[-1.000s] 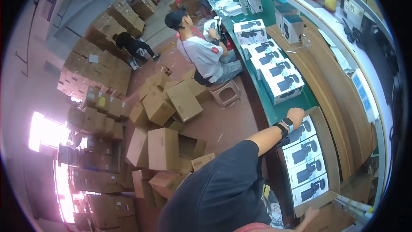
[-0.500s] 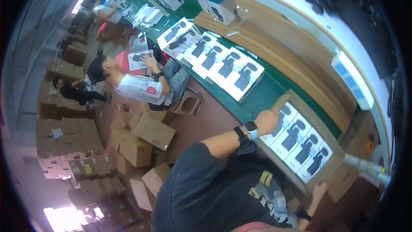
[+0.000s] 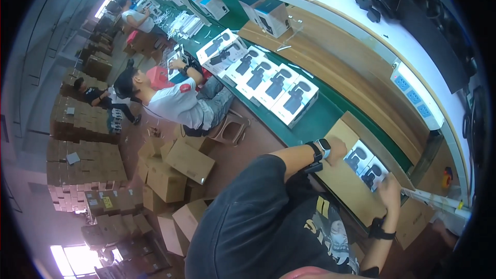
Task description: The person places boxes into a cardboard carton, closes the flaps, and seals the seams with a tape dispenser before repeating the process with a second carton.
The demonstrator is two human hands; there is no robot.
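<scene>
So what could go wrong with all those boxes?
A few things might. The right hand is by the white boxes inside the carton, next to the brown flap, so fingers could get pinched. The row of white boxes stands near the edge of the green bench, so a bump might knock one off. And brown cartons lie jumbled on the floor, where someone could trip.
</scene>
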